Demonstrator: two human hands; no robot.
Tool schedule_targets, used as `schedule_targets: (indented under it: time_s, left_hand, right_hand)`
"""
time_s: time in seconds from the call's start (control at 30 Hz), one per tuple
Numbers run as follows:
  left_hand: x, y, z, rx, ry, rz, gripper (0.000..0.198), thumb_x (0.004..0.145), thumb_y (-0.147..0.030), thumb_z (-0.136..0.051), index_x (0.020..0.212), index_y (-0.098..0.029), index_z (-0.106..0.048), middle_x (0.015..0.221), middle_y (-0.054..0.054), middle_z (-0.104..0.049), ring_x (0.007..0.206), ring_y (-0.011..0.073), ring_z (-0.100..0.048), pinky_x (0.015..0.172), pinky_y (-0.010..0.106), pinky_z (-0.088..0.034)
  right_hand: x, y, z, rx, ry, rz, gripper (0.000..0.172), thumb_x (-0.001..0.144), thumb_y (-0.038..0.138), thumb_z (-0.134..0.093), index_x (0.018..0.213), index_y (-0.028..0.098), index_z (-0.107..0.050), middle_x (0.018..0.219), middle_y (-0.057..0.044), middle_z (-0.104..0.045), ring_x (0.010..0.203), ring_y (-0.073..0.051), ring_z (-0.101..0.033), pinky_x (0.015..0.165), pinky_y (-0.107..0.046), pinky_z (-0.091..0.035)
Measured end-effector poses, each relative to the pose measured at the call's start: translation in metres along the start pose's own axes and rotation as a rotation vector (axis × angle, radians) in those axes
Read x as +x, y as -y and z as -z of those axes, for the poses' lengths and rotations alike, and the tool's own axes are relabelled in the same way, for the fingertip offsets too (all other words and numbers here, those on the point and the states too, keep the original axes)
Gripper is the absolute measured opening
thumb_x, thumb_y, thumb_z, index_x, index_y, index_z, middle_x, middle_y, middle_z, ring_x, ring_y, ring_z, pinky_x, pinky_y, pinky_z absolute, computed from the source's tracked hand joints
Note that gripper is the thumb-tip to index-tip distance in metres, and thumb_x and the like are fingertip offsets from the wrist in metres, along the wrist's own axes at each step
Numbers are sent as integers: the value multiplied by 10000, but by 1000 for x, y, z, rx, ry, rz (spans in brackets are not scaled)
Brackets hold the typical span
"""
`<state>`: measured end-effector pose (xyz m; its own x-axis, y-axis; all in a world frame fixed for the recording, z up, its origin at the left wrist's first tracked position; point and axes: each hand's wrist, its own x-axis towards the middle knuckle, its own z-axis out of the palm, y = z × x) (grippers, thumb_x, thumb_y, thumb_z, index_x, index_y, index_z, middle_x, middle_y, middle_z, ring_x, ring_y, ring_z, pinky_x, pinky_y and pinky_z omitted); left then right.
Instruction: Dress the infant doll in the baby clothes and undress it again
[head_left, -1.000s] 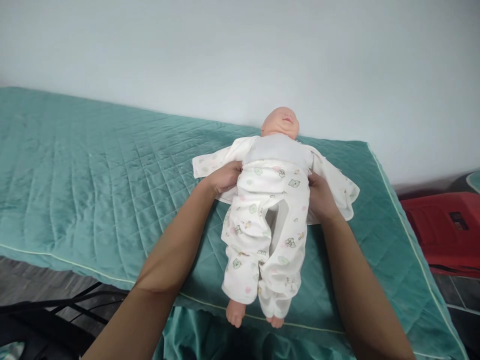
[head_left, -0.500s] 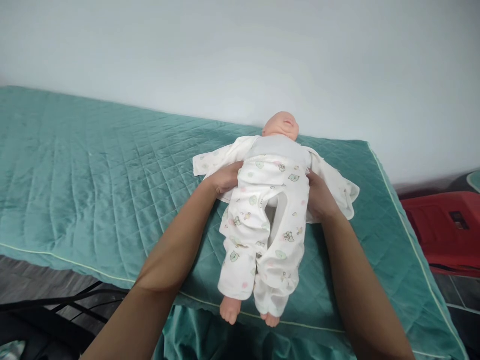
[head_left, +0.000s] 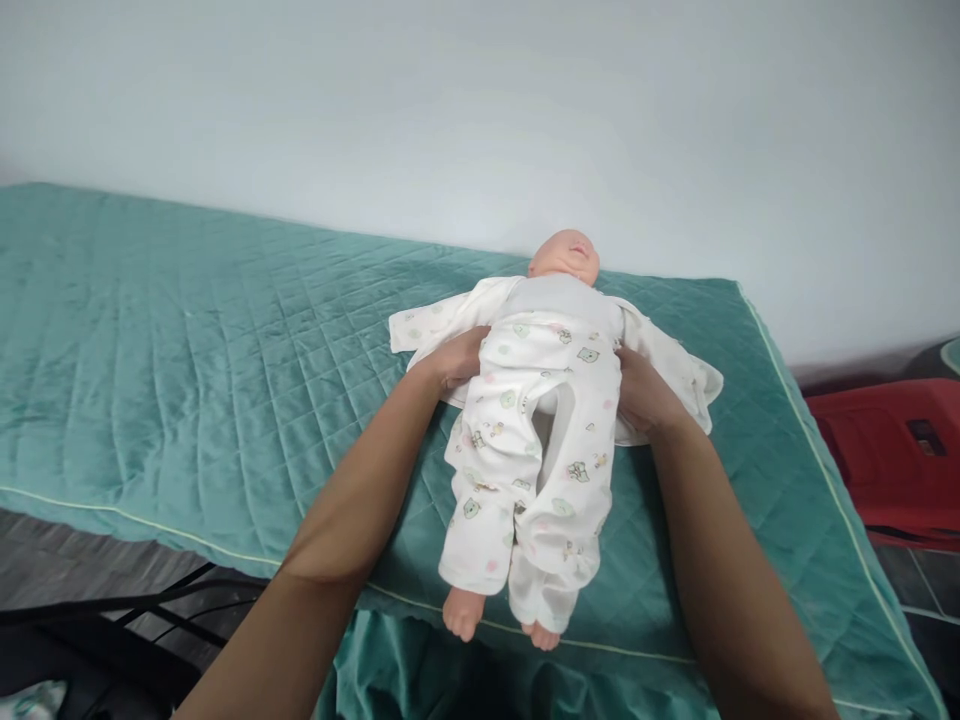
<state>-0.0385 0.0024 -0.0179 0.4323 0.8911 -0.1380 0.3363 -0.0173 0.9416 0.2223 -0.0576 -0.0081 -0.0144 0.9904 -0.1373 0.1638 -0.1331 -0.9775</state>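
Between left hand [head_left: 460, 360] and right hand [head_left: 643, 392]: doll [head_left: 561, 296] in patterned trousers [head_left: 517, 405]
Fingertips: hidden beside the waist, grip cannot be told
Waistband [head_left: 551, 322]: best eased evenly, both sides level

The head camera sat above the person's arms, on the near side of the green quilted cover [head_left: 187, 370], and faced forward and steeply enough down to take in most of its top. The forearms [head_left: 352, 500] rose from the bottom edge, close to the lens, toward the middle of the view. From there it looked up the dressed doll [head_left: 525, 360] from the foot end, the head [head_left: 564, 255] farthest off. A pale wall [head_left: 450, 110] closed the upper part. The lower left corner was dark, so what it took in there was hard to tell.
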Motion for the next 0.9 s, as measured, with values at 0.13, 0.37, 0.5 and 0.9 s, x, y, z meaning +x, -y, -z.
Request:
schedule_targets:
  time_s: [0.13,0.37,0.5,0.9]
  left_hand:
    - [-1,1,-3,-165,38,99,420,664,-359,-751,1035,-163,-729,969,85,-765,896,270,-686,741,344,-552]
    - [1,3,-9,-374,133,120,501,647,-361,-819,1110,-190,-733,950,92,-782,967,302,-709,831,410,-576]
    - [4,8,-11,-323,110,9,602,631,-364,-827,1187,-164,-710,1027,116,-781,1053,315,-698,928,449,-557]
    - [-1,-5,-17,-290,84,-79,589,638,-405,-819,1148,-130,-714,1066,136,-775,1117,343,-668,997,478,-507]
  right_hand:
    - [3,-12,3,144,119,5,267,656,306,-857,899,229,-780,1010,-72,-802,1059,-332,-713,939,-474,-585]
    - [0,-14,1,80,1,82,216,696,380,-820,846,233,-772,982,-60,-804,928,-296,-735,945,-482,-579]
    - [0,-13,1,-50,-42,121,223,676,412,-814,737,211,-741,833,-57,-797,818,-287,-724,861,-480,-590]
    - [-2,-5,0,-145,-83,74,310,725,483,-768,847,198,-755,979,-104,-797,950,-319,-715,919,-477,-572]
